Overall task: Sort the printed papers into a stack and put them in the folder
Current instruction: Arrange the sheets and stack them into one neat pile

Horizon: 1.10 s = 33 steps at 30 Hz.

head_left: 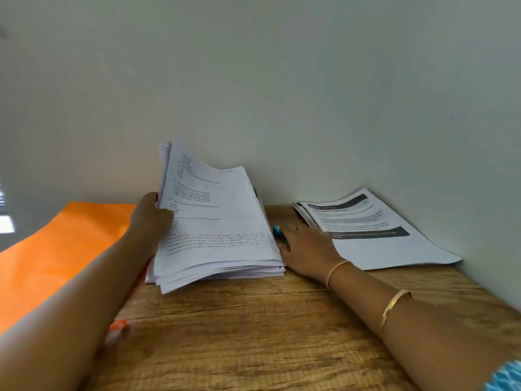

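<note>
Woodgrain tabletop (253,334) fills the near ground, and two bare forearms reach across it from 7 and 5 o'clock. One small orange clip-like piece (118,325) lies beside the left forearm. The right wrist carries two bracelets: a gold bangle (394,304) and, farther on, a thin pink band (337,270).

The right hand (307,249) rests palm down on the wood, fingers relaxed and lying flat. Its fingertips are at the 3 o'clock edge of the thick stack (220,235), over a small blue object (276,230) that is too hidden to name. The left hand (150,218) has its fingers curled round the 9 o'clock edge of that stack. It holds the upper sheets raised and fanned while the lower sheets lie flat.

The papers are white, with lines of small black print; the stack's edges are uneven. There are two piles in all. The second stack (380,241), much thinner, lies at 3 o'clock of the first, apart from it, and its top page is crossed by dark bands.

One orange folder (56,249) lies flat at 9 o'clock, with the thick stack's edge over it. A pale wall (282,94) rises behind.
</note>
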Each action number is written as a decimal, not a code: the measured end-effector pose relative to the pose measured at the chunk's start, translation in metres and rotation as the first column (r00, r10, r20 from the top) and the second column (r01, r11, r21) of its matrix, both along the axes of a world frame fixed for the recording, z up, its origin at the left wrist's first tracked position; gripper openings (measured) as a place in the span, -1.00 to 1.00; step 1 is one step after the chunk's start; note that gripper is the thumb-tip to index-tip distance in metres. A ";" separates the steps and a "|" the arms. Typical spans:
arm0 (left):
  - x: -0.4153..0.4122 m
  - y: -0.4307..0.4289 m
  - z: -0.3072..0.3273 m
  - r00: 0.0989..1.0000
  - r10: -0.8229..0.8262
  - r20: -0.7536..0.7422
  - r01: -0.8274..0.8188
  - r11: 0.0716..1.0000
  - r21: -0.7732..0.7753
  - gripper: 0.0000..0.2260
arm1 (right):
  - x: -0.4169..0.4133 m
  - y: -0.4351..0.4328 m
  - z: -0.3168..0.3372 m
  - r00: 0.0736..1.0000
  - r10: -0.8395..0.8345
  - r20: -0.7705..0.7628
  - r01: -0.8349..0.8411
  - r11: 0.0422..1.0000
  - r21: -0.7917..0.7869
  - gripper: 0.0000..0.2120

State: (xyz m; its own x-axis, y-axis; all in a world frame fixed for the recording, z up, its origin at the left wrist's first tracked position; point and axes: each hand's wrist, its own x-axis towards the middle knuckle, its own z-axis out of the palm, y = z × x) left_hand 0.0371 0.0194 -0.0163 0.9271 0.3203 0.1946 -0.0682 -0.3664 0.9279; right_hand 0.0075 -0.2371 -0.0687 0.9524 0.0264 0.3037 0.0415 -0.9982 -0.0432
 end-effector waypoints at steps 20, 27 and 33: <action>-0.004 -0.010 -0.012 0.975 -0.220 -0.044 0.221 0.975 0.027 -0.71 | -0.011 -0.074 0.022 0.943 -0.318 -0.095 0.331 0.920 0.210 -0.51; -0.012 -0.014 -0.012 0.949 -0.310 -0.058 0.306 0.949 -0.069 -0.74 | -0.014 -0.064 0.022 0.927 -0.376 -0.008 0.376 0.927 0.017 -0.55; -0.014 -0.012 -0.010 0.939 -0.337 -0.070 0.327 0.936 -0.127 -0.75 | -0.021 -0.018 0.043 0.997 -0.079 0.026 0.048 0.798 0.600 -0.61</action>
State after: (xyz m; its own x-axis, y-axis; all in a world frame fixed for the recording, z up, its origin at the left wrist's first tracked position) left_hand 0.0230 0.0073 -0.0267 0.9962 0.0061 0.0870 -0.0833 -0.2302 0.9696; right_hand -0.0135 -0.2547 -0.0253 0.9296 -0.2355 0.2835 -0.0033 -0.7745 -0.6325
